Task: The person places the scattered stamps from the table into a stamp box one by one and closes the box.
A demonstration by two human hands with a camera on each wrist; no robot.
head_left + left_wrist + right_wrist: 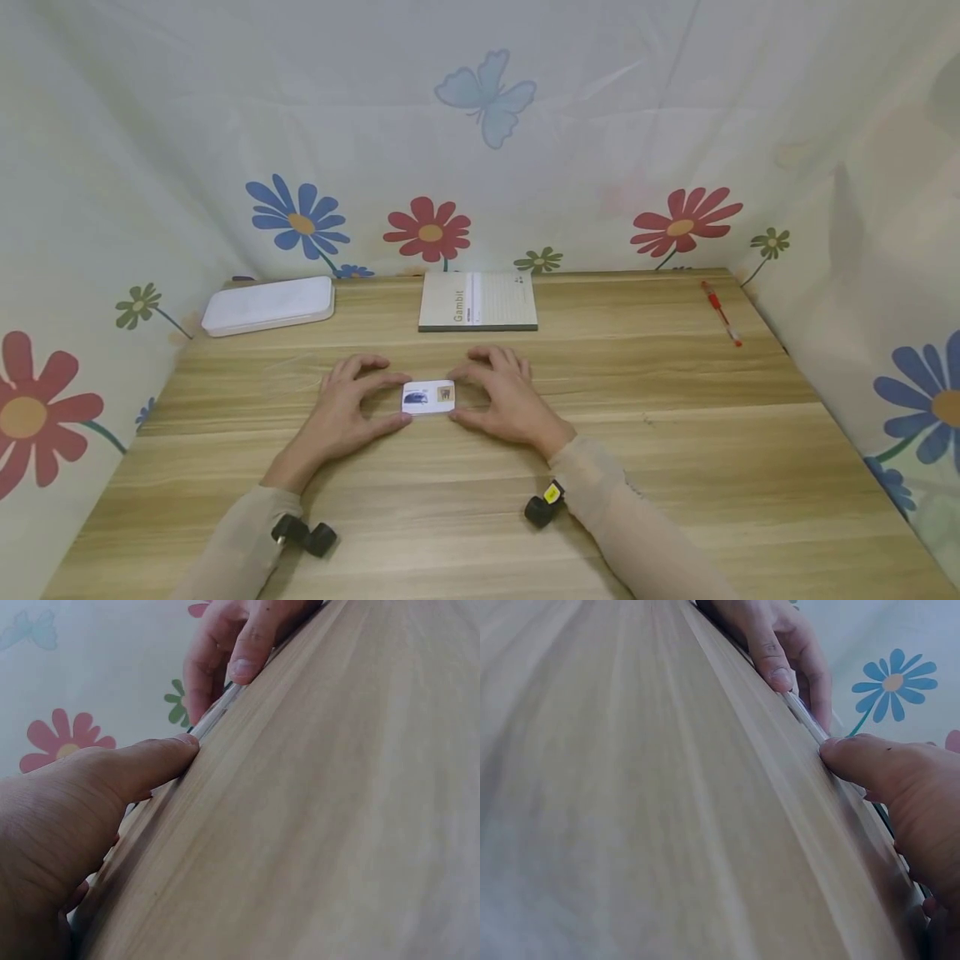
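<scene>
A small white card (pixel 428 397) with a dark picture and a brownish square lies flat on the table, between the two hands. My left hand (pixel 341 414) holds its left end, thumb at the near corner and index finger at the far corner. At the right end my right hand (pixel 510 402) pinches it the same way. From the left wrist view the card's thin, pale edge (pixel 214 722) runs between the two thumbs. The right wrist view also shows that edge (pixel 807 718), low against the tabletop; the card's face is hidden there.
Behind the hands lies a notebook (pixel 495 302) marked "Gambit". A white case (pixel 270 305) sits at the back left, a red pen (pixel 722 314) at the back right. Faint outlines of something clear (pixel 292 375) show left of the left hand. Flowered curtains (pixel 585 167) enclose the wooden table (pixel 675 467).
</scene>
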